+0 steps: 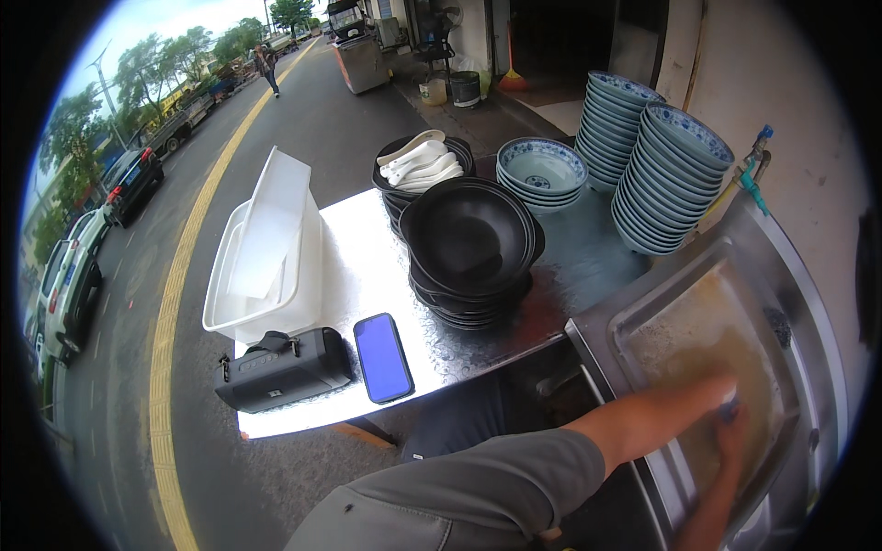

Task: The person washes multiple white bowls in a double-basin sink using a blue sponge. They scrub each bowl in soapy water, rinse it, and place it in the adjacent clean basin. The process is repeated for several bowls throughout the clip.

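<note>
Both hands are low in a stainless steel sink (782, 406) that holds murky brownish water (727, 351). My left hand (720, 383) reaches in from the left, its fingers blurred and mostly hidden. A bit of something white (729, 394) shows at its fingertips, too small to name. Just below it, my right hand (730, 428) comes up from the bottom of the view. Its fingers close around a small dark blue thing (727, 411), perhaps a scrubber. The two hands nearly touch.
The metal-topped table (351, 234) carries stacked black bowls (475, 234), white spoons (424, 162), tall stacks of blue-patterned bowls (672, 179), a phone (383, 358), a portable speaker (284, 368) and a white plastic bin (265, 275). A tap (756, 155) stands behind the sink. A person (267, 69) walks along the road.
</note>
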`<state>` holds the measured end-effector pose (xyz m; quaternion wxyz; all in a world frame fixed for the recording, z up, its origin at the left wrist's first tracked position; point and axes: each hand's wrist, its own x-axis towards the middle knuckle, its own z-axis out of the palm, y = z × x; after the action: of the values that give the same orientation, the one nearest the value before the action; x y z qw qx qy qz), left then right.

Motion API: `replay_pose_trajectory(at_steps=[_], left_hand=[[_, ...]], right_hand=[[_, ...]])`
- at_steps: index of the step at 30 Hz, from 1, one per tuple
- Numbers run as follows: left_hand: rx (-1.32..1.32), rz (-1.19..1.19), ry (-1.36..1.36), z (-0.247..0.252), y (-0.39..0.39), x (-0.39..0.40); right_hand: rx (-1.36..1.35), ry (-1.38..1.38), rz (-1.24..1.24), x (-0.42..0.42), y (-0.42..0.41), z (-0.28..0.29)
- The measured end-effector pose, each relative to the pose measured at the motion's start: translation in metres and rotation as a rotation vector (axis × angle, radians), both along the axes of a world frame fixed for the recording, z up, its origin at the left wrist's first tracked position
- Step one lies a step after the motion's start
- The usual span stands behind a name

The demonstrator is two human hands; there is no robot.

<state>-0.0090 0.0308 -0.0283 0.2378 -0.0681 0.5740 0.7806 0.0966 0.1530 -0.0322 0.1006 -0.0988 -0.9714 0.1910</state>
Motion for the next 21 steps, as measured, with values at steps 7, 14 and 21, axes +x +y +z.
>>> replay_pose_trajectory(at_steps=[7,14,21], left_hand=[[-0.202,0.342,0.215,-0.031,0.028,-0.038],[0.006,-0.33,0.33,0.024,0.006,0.034],[0.934,-0.461,-0.186,-0.052,0.081,-0.031]], right_hand=[[-0.412,0.297,0.098,-0.022,-0.01,-0.013],[-0.489,0.338,-0.14,-0.019,-0.002,0.042],[-1.234,0.179,-0.302,-0.06,0.014,0.025]])
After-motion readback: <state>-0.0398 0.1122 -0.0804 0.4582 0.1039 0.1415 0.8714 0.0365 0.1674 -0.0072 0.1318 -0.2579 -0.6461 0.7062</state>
